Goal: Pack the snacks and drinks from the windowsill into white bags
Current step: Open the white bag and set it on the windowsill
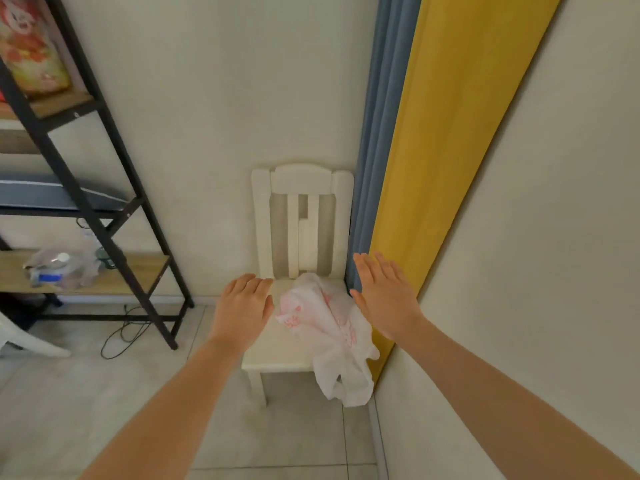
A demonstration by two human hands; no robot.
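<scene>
Here, my left hand (242,306) and right hand (384,296), both spread and empty, flank the crumpled white bags (332,327) on the chair (277,355); best pinch one layer and lift.

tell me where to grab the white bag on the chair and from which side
Pinch the bunched top of the white bag where it lies crumpled on the chair seat, coming from above. The right hand is nearer; the curtain crowds that side. The lower end hangs off the seat's front edge and would probably just slide.
</scene>
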